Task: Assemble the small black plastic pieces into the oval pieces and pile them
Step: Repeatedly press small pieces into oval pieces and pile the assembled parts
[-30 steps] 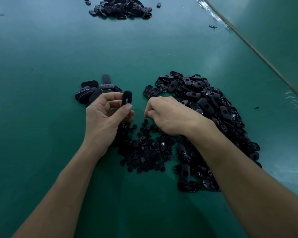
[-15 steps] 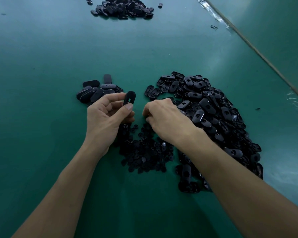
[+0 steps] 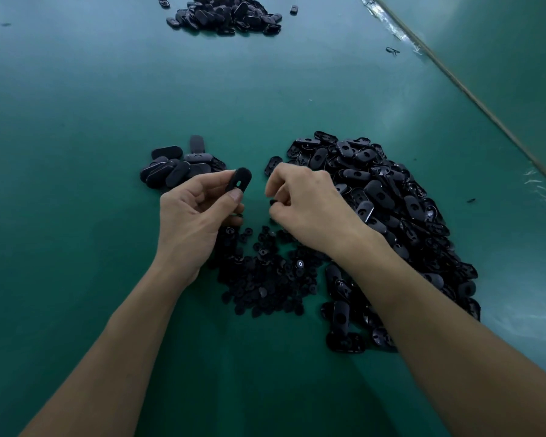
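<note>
The green table [image 3: 92, 105] fills the view, and its right side ends at a pale diagonal seam [image 3: 473, 99] running from 12 to 3 o'clock. The big heap of oval pieces [image 3: 401, 216] lies at 3 o'clock from the hands. Its near edge is hidden under the right forearm, so its full spread cannot be made out. At 12 o'clock, a far pile [image 3: 227, 14] of similar dark pieces is cut off by the top of the frame. At 6 o'clock from the hands sits the scatter of small pieces [image 3: 265, 279], so dark and tangled that single shapes are hard to separate. A low stack of ovals [image 3: 177, 167] rests at 10 o'clock, partly behind the left hand's fingers.

The left hand [image 3: 196, 216] pinches one oval piece [image 3: 241, 181] between thumb and forefinger, raised above the table with its slot facing the camera. The right hand [image 3: 309, 206], just beside it at 3 o'clock, has its fingers curled inward. They pinch a small black piece [image 3: 272, 202], of which only a dark speck shows. Two stray bits, one near the seam [image 3: 393, 51] and one right of the heap [image 3: 471, 200], are too small to identify.
</note>
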A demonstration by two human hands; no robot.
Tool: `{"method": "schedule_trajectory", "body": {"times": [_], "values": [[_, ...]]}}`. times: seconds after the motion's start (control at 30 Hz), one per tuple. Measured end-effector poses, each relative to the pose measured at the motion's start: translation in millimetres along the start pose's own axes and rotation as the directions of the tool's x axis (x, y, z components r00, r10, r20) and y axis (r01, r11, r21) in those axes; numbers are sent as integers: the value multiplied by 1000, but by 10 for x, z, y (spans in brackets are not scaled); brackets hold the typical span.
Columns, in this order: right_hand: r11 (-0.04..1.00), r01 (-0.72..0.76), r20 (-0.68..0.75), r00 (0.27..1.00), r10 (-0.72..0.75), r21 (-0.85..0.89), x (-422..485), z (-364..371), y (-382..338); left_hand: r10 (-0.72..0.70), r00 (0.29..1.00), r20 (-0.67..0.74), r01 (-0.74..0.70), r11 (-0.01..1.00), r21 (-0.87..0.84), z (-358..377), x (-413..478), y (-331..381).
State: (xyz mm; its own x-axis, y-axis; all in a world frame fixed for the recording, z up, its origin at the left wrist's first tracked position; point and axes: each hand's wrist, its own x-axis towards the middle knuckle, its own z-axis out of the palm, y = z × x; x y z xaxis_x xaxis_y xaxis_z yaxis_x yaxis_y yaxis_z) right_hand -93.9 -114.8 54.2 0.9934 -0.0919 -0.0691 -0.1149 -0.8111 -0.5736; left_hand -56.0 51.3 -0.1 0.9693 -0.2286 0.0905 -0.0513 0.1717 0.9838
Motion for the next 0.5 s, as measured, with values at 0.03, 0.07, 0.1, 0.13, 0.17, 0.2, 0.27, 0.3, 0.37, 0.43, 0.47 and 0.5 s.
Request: {"method": "schedule_trajectory", "body": {"times": [0.03,0.07,0.1,0.13,0.17,0.2,0.27,0.3,0.37,0.43,0.47,0.5], "values": [[999,10,-13,1000,-10,34,2,-8,6,6,1000,0,-6,1000,6,-1,0,0],[998,19,-20,1000,-18,62,6,-19,8,10,1000,0,-10,1000,12,-1,3,0],[996,29,-22,999,-27,86,10,-28,11,12,1000,2,-12,1000,18,0,4,1],[993,41,-20,999,-39,110,13,-32,15,13,1000,4,-14,1000,26,1,5,1],[989,54,-18,998,-52,134,14,-35,20,14,1000,8,-14,999,36,2,6,1],[985,65,-17,998,-63,160,11,-35,25,15,1000,13,-16,999,46,5,5,1],[972,76,-19,997,-73,222,0,-29,38,15,1000,20,-16,998,59,8,0,2],[961,74,-21,997,-71,265,-6,-24,44,13,1000,21,-14,998,59,8,-1,4],[935,67,-24,998,-63,348,-16,-16,49,9,1000,18,-10,998,56,6,-1,8],[921,73,-30,997,-66,383,-12,-12,50,6,1000,15,-6,999,48,6,-1,6],[915,77,-32,997,-70,395,-7,-9,51,3,1000,14,-3,999,43,7,-2,4],[909,83,-32,997,-76,408,-2,-8,53,0,1000,12,-1,999,39,8,-3,2]]}}
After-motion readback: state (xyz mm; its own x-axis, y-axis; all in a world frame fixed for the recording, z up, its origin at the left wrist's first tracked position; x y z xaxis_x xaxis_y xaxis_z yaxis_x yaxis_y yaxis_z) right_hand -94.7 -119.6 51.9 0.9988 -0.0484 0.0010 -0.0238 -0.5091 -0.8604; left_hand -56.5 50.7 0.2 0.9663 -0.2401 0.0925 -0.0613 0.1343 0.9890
